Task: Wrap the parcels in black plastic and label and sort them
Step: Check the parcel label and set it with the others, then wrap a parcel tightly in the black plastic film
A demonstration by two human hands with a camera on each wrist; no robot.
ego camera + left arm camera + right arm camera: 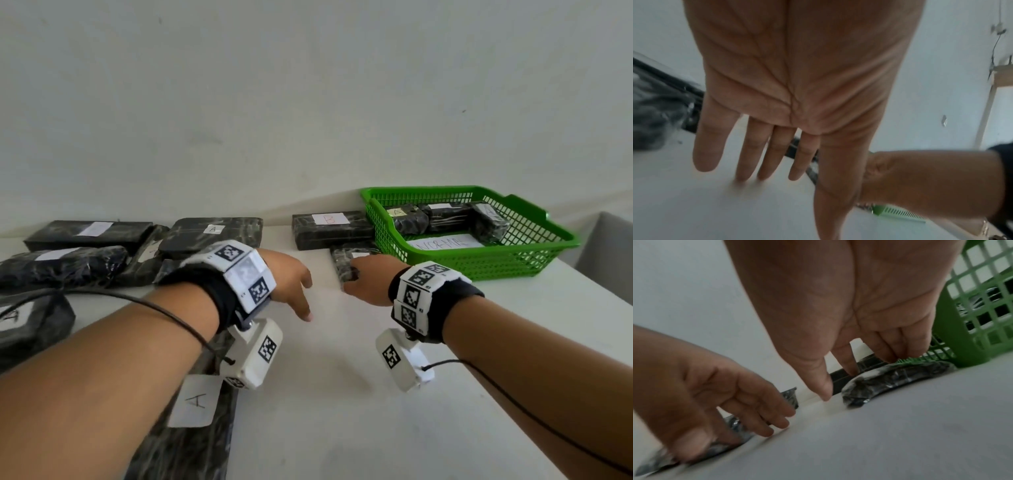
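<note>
Nearest, the left hand [291, 281] hangs above the white surface [342, 377] with fingers straight and spread, its grip wide and empty. Just beyond and right, the right hand [368, 277] reaches the small wrapped parcel [346, 262]; fingertips [851, 368] touch its top, thumb short of its near end, a narrow grip not yet closed. The parcel's long axis runs away from the person, beside the green basket [534, 263]. The right wrist view shows that contact; the head view hides it but shows the basket's parcels.
</note>
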